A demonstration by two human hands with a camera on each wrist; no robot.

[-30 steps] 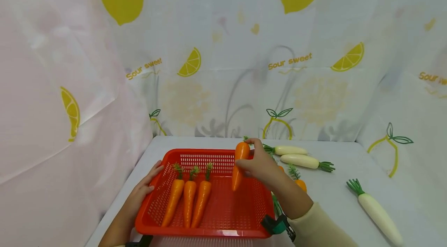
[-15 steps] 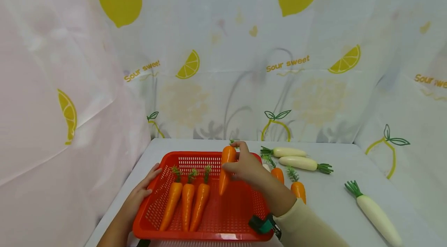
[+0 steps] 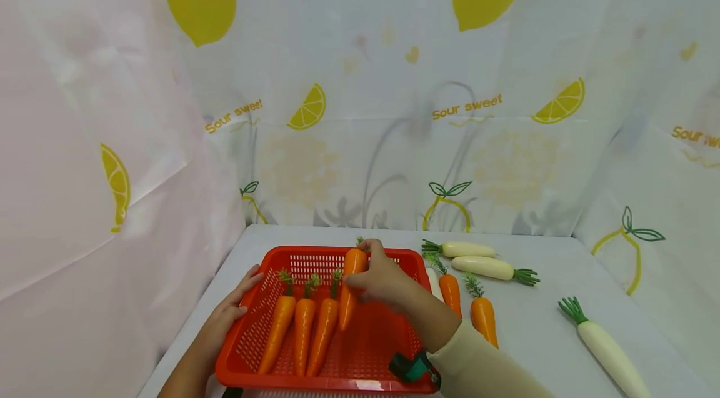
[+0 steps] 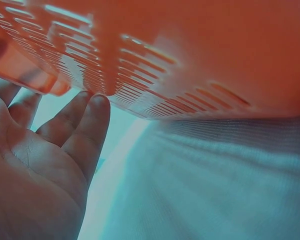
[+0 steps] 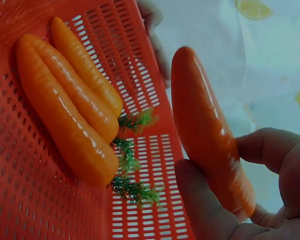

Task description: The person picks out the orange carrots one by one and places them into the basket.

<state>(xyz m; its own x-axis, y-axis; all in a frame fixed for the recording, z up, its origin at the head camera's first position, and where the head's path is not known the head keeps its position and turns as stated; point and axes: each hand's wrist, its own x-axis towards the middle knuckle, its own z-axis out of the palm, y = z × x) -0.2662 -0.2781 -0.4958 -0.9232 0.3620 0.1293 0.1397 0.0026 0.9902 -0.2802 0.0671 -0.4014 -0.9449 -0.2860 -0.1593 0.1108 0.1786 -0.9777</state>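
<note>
An orange carrot [image 3: 352,273] with a green tuft is pinched between the thumb and fingers of my right hand [image 3: 385,279]. It hangs tip down over the red basket [image 3: 323,382], just right of three carrots lying side by side inside, the nearest being a carrot [image 3: 324,329]. In the right wrist view, the held carrot [image 5: 202,117] is apart from those in the basket. My left hand [image 3: 227,310] rests against the basket's left side. The left wrist view shows that hand's fingers [image 4: 92,127] fairly straight, touching the slotted outer wall.
Right of the basket lie a carrot [image 3: 450,293] and another carrot [image 3: 484,318], beside a partly hidden white radish [image 3: 434,282]. Farther back are a white radish [image 3: 467,250] and a second radish [image 3: 484,267]. Another radish [image 3: 610,354] lies far right. A lemon-print curtain [image 3: 365,154] encloses the table.
My right hand has carried the carrot left and slightly lower over the basket, closer to the three carrots inside. The left hand has stayed at the basket's left side.
</note>
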